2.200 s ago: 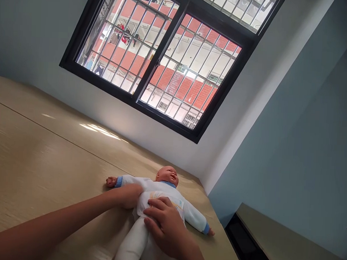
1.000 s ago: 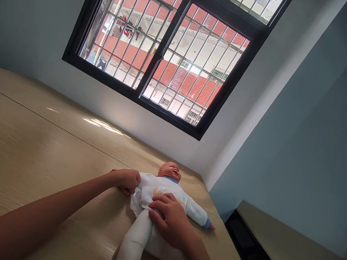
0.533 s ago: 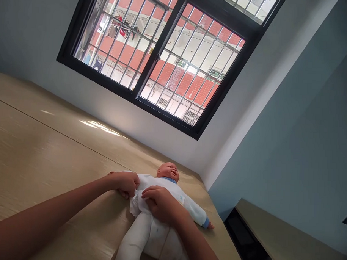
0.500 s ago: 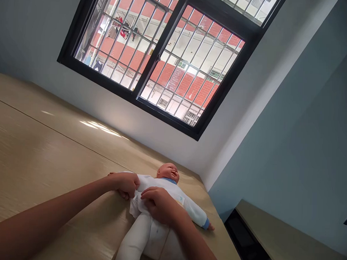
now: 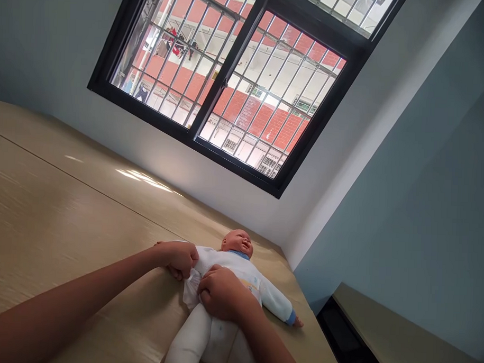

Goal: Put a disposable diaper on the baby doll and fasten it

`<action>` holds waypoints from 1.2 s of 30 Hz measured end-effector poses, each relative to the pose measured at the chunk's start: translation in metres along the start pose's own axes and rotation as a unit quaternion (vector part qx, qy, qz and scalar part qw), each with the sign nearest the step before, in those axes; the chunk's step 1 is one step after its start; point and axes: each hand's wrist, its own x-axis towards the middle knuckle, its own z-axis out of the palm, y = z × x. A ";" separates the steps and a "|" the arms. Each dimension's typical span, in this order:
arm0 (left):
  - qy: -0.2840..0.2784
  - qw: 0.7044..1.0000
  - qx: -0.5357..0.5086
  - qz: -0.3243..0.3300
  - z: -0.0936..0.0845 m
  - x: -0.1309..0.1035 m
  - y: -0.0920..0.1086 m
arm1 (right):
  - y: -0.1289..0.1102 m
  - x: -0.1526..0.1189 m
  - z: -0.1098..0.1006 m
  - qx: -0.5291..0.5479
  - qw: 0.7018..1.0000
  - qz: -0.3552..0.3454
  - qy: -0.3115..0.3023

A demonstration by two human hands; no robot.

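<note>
My right hand (image 5: 221, 299) lay nearest me, pressed on the belly of the baby doll (image 5: 232, 287), its fingers (image 5: 206, 292) curled together and pinching the edge of the white diaper (image 5: 191, 291) at the doll's waist. My left hand (image 5: 180, 257) sat just beyond, at the doll's side, fingers closed on the white cloth there; I could not tell whether it was the diaper's flap or the sleeve. The doll lay face up on the pale wooden counter (image 5: 66, 217), legs toward me, head away, one arm stretched out to the right, its small hand near the counter's edge. Beyond its head rose the white wall, and high on it the black-framed barred window (image 5: 229, 80). A blue wall (image 5: 415, 209) stood to the right.
</note>
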 end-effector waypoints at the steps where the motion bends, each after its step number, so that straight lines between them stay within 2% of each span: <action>1: 0.000 1.000 0.003 -0.002 0.000 -0.002 0.002 | -0.001 0.000 0.000 -0.016 1.000 -0.009 -0.009; 6: 0.005 0.999 0.031 -0.014 -0.002 -0.006 0.008 | -0.005 -0.002 -0.001 -0.100 0.995 -0.014 -0.021; 11: 0.002 0.998 0.054 -0.015 -0.005 -0.009 0.011 | -0.006 -0.005 -0.003 -0.105 0.994 0.003 -0.038; 19: -0.032 0.999 0.035 -0.002 -0.009 -0.009 0.007 | -0.008 -0.003 -0.004 -0.119 0.989 0.056 -0.069; 23: -0.062 0.997 -0.044 0.034 -0.013 -0.010 0.006 | -0.005 -0.003 -0.001 -0.105 0.991 0.046 -0.065; 26: -0.094 0.982 -0.145 0.075 -0.009 -0.010 0.009 | -0.002 -0.005 -0.001 -0.070 0.996 0.025 -0.045; 31: -0.102 0.941 -0.300 0.121 0.011 -0.006 0.016 | 0.002 -0.015 -0.006 -0.010 0.999 0.030 -0.008; 34: -0.104 0.919 -0.354 0.140 0.024 -0.007 0.023 | 0.003 -0.022 -0.008 0.053 0.996 0.052 0.040; 36: -0.112 0.907 -0.375 0.156 0.032 -0.009 0.029 | 0.003 -0.024 -0.008 0.061 0.996 0.038 0.050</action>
